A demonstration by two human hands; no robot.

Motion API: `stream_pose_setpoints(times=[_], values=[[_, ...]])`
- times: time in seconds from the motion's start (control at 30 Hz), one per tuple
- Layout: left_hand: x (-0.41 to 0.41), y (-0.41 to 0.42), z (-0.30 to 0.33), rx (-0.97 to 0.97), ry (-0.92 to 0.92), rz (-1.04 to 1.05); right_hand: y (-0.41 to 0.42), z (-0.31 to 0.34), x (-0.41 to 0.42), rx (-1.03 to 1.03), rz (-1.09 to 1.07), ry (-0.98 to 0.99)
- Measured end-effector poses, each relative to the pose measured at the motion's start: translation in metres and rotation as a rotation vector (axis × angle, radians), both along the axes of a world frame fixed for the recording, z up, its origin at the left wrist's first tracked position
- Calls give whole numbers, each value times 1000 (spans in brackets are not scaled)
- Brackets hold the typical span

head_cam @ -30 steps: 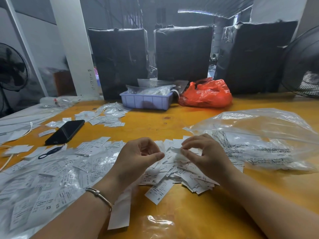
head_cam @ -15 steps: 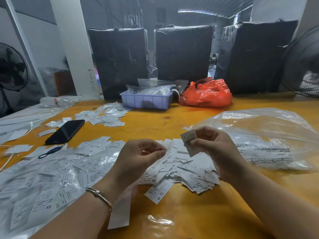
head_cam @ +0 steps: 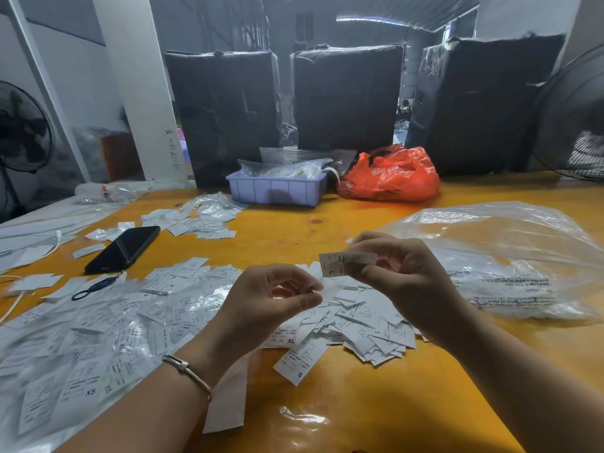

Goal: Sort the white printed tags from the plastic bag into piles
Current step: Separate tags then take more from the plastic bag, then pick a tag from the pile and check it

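Note:
My right hand pinches a small white printed tag marked L, lifted above the loose heap of white tags on the yellow table. My left hand hovers just left of it with thumb and fingers curled toward each other; a thin clear strip seems to sit at its fingertips, but I cannot tell if it is held. A large clear plastic bag lies to the right. Tags in clear sleeves spread across the left side.
A black phone and a smaller tag pile lie at the left back. A lilac tray and an orange bag stand before black wrapped boxes. Fans stand at both sides.
My right hand picked one tag out of the heap and raised it, turning it flat toward me. My left hand stayed in place, slightly raised.

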State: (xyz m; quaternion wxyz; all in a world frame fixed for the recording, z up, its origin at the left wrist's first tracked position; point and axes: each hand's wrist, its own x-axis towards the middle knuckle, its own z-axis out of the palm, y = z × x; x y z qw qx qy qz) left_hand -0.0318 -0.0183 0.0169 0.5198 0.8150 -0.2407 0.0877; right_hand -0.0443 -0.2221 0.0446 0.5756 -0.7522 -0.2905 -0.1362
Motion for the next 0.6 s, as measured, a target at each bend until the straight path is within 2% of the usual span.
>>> stream_pose_setpoints(times=[0.3, 0.6], values=[[0, 0, -1, 5, 3, -13, -2, -4, 4, -147, -107, -66], [-1, -2, -1, 36, 25, -49, 0, -8, 4, -405, -154, -175]])
